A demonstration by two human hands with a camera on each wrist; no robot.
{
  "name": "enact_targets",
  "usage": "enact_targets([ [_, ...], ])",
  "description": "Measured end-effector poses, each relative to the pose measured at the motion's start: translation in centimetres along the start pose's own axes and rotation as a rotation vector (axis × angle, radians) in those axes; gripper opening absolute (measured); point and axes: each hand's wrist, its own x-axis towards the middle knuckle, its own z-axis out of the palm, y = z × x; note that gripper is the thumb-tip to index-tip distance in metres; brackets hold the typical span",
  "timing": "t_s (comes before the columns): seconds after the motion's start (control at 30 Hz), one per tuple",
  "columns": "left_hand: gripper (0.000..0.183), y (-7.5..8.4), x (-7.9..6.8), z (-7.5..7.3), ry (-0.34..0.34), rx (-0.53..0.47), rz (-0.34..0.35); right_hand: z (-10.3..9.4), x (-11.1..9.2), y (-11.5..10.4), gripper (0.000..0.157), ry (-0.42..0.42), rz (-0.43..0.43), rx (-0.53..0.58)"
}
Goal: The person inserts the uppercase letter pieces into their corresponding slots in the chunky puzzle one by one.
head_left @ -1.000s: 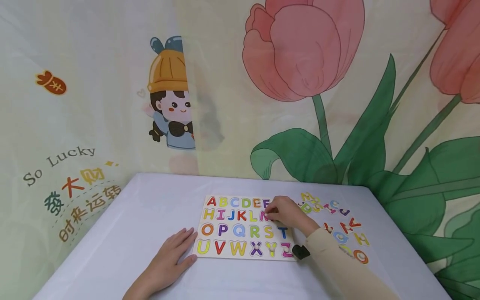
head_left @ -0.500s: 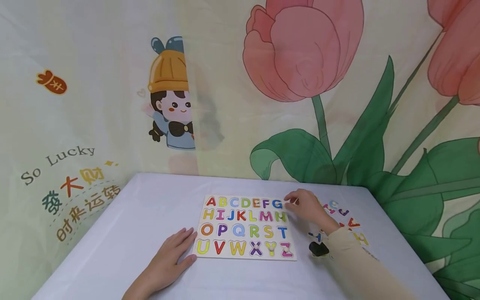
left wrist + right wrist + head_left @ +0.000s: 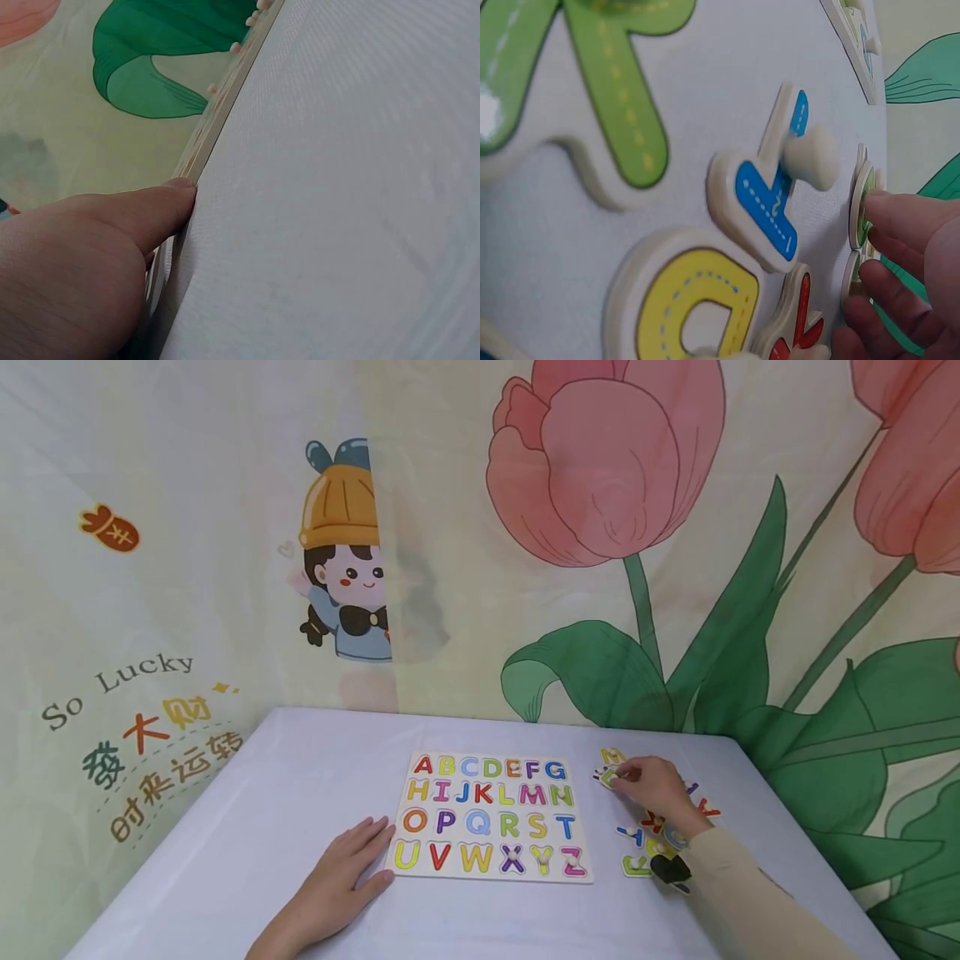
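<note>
A pale alphabet board lies on the white table, its rows of coloured letters running from A to Z. Small knobs show on its X, Y and Z. My left hand rests at the board's left edge, fingers straight; the left wrist view shows the thumb against that edge. To the right of the board, my right hand pinches at a green letter piece, which still lies by the table surface. In the right wrist view, the fingers partly cover this green piece.
Loose letter pieces lie right of the board: a yellow M, a blue one, a green one, and several others partly under my right arm. A patterned cloth hangs behind the table.
My right hand has moved right, from over the board near the M, past the G, to the loose letter pieces. The letters it covered now show. My left hand stays put.
</note>
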Motion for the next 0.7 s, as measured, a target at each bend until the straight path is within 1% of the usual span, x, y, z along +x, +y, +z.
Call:
enact_targets([
  [0.1,0.069,0.0,0.0,0.1,-0.013,-0.002,-0.021,0.2,-0.1,0.1,0.028,0.008,0.014,0.012],
  [0.17,0.069,0.1,0.0,0.0,-0.013,0.0,-0.022,0.4,-0.2,0.2,0.029,0.014,0.022,0.022],
  [0.3,0.069,0.2,-0.1,0.0,-0.003,-0.003,-0.006,0.5,-0.2,0.2,0.028,0.017,0.042,0.032],
  [0.53,0.068,0.0,-0.2,0.2,-0.001,-0.01,0.016,0.4,-0.2,0.0,0.027,0.024,0.061,-0.014],
  [0.6,0.068,0.0,-0.2,0.1,0.002,-0.008,0.017,0.3,-0.3,-0.4,0.027,0.035,0.045,-0.017],
  [0.7,0.068,0.1,-0.2,-0.1,0.008,-0.004,0.01,0.2,-0.5,-1.6,0.025,0.063,-0.013,-0.015],
])
